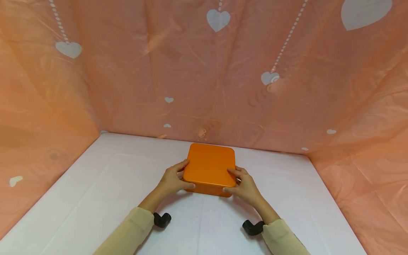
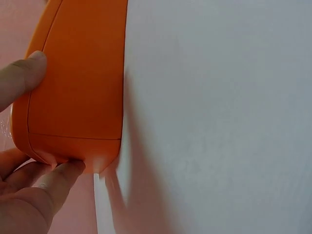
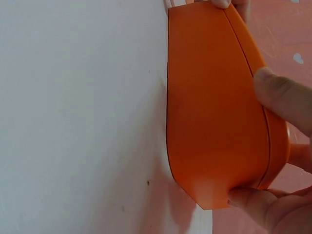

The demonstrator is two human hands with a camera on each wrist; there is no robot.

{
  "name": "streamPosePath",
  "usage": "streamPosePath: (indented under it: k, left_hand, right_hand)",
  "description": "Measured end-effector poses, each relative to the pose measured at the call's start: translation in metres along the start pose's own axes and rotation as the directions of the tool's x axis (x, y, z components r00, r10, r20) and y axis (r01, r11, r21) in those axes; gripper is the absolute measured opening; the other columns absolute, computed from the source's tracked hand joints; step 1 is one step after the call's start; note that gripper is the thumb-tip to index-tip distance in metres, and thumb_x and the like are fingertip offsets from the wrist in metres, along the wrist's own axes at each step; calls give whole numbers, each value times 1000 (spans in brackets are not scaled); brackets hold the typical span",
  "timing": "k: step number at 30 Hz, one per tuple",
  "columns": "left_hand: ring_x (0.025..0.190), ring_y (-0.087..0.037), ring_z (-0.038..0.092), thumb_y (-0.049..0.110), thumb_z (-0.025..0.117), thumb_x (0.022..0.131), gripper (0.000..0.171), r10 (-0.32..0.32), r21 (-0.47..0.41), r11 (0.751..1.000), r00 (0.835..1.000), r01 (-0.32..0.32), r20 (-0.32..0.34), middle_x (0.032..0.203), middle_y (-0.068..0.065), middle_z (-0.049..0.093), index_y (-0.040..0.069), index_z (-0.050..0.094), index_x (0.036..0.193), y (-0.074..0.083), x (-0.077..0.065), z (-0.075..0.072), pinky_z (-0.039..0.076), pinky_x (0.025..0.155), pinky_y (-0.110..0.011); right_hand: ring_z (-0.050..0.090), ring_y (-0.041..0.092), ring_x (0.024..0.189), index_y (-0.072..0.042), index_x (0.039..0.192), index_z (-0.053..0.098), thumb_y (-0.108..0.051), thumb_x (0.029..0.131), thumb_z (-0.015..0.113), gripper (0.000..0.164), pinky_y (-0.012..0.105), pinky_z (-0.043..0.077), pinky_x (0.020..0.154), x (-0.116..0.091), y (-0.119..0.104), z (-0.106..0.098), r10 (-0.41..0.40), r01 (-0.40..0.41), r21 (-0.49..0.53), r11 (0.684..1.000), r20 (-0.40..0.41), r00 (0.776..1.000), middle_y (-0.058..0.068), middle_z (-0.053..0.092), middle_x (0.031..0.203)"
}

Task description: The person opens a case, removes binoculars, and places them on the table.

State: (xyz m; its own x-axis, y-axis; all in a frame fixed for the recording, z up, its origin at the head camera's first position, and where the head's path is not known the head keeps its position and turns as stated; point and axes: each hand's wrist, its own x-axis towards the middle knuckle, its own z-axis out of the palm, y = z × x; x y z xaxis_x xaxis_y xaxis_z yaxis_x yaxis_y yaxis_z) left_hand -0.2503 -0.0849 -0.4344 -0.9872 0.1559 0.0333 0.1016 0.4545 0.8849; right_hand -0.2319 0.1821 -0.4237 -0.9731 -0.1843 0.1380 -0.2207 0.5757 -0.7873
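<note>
An orange box [image 1: 208, 163] with rounded corners stands on the white tabletop [image 1: 153, 156], its plain top facing up. My left hand [image 1: 172, 180] grips its near left corner, thumb on the front and fingers along the side. At the near right corner my right hand [image 1: 245, 185] holds it likewise, with one finger over the top edge. A thin lid seam runs along the box wall [image 2: 80, 92] in the left wrist view. The right thumb [image 3: 280, 97] lies across that seam in the right wrist view. What is inside the box is hidden.
Orange sheeting with white hearts [image 1: 218, 19] hangs behind the table and along both sides. The far edge of the tabletop lies just behind the box. A black wrist fitting [image 1: 162, 220] sits at the left cuff, another black fitting [image 1: 253, 227] at the right.
</note>
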Motion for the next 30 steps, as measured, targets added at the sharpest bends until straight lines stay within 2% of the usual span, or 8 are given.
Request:
streamPosePath:
  k: [10, 25, 30]
  left_hand:
    - [128, -19, 33, 26, 84, 52, 92, 2, 3, 1000, 1000, -2, 2, 139, 9, 33, 22, 39, 132, 1, 0, 1, 31, 102, -39]
    - [125, -22, 37, 25, 83, 53, 90, 25, -35, 999, 1000, -25, 17, 142, 6, 29, 21, 40, 132, -3, 1, 0, 41, 94, -31]
    - [124, -24, 38, 24, 83, 54, 88, 49, -38, 998, 999, -49, 17, 143, 3, 28, 20, 41, 131, -3, 1, 0, 40, 94, -31]
  right_hand:
    - [43, 31, 117, -7, 122, 52, -23, 56, 82, 74, 40, 43, 90, 1, -1, 0, 10, -10, 12, 1000, 2, 1000, 17, 34, 133]
    - [41, 32, 119, -9, 122, 52, -26, 57, 81, 73, 41, 42, 90, 0, 0, 1, 20, -20, 34, 999, 6, 1000, 17, 34, 133]
    - [40, 32, 120, -9, 120, 54, -23, 59, 81, 69, 41, 42, 90, -1, 0, 1, 21, -20, 60, 998, -9, 1000, 17, 33, 135]
